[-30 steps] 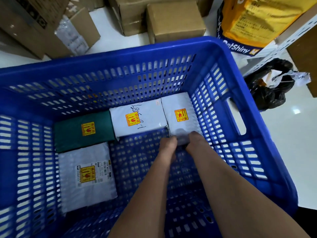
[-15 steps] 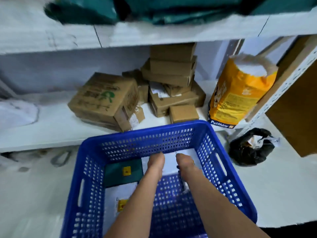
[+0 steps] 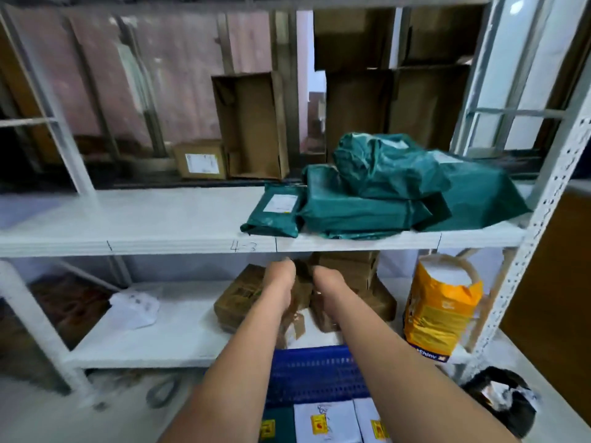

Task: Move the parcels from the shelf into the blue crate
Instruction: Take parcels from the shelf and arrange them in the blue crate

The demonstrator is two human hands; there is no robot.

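Note:
Several dark green parcels (image 3: 377,199) lie piled on the white shelf (image 3: 134,233), at its right half; a small flat one (image 3: 275,212) lies at the pile's left. The blue crate (image 3: 316,372) stands on the floor below me, with white parcels (image 3: 323,422) and a green parcel (image 3: 278,423) in it. My left hand (image 3: 281,276) and my right hand (image 3: 326,278) are raised side by side just under the shelf's front edge. Both are blurred, seen from behind, and nothing shows in them.
Brown cardboard boxes (image 3: 348,282) sit on the lower shelf behind my hands. A yellow bag (image 3: 441,308) stands at the right, a black bag (image 3: 499,401) on the floor. An open carton (image 3: 252,126) and a small box (image 3: 200,163) stand behind the shelf. The perforated shelf post (image 3: 543,199) rises at right.
My hands let go of the white parcel in the crate and rose out of it toward the shelf. My view swung up from the crate to the shelf.

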